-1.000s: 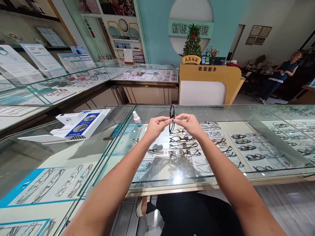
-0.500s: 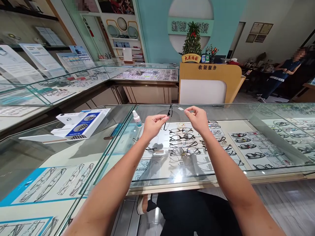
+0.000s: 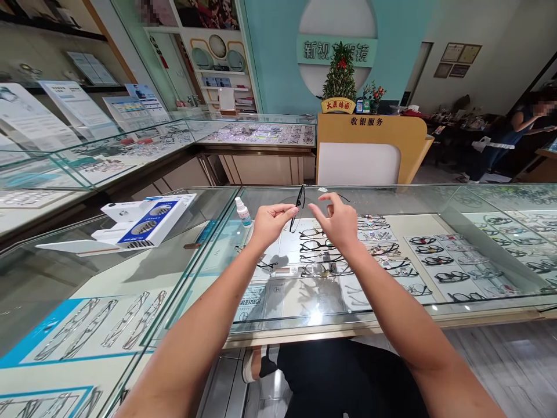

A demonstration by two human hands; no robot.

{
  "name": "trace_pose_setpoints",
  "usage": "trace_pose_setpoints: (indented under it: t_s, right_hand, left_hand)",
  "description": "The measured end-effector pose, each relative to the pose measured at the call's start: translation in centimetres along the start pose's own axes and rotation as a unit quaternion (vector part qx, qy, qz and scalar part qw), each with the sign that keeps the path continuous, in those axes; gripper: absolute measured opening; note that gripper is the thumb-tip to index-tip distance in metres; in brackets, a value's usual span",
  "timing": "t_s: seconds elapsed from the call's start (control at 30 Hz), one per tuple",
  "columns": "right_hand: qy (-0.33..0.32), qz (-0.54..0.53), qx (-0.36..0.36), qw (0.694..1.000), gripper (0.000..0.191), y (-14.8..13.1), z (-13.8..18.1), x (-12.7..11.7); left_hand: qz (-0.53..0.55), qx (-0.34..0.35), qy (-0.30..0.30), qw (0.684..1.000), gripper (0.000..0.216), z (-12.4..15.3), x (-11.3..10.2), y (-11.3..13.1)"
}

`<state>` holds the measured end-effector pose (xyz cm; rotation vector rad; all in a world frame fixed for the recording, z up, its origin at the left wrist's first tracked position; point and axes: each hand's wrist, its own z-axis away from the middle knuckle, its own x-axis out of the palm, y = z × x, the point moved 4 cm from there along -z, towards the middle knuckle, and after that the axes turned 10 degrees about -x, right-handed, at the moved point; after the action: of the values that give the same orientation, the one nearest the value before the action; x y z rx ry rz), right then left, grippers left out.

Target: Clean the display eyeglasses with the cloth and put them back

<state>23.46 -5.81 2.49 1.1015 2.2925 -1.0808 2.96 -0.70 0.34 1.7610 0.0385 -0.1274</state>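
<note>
Steadying the black glasses (image 3: 301, 196) seems the step: left hand (image 3: 272, 223) pinches them above the glass counter (image 3: 400, 203), right hand (image 3: 339, 225) hovers beside, thumb and finger parted; the next move likely needs a light fingertip grip

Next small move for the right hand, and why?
I'd probably bring the right hand in to pinch the glasses gently, while the left hand steadies them. Only the left hand clearly has them pinched, up over the glass counter; the right is close beside, its thumb and forefinger apart, so a second grip looks like a short move.
</note>
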Motion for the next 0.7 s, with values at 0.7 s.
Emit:
trace_pose_setpoints:
  t_s: [0.7]
  right_hand:
    - [-0.112,-0.007,0.139,0.984,0.073,1.0,-0.1,0.6]
  left_hand:
    - [0.116,-0.022,0.082,0.990,0.063,-0.6,-0.6,-0.5]
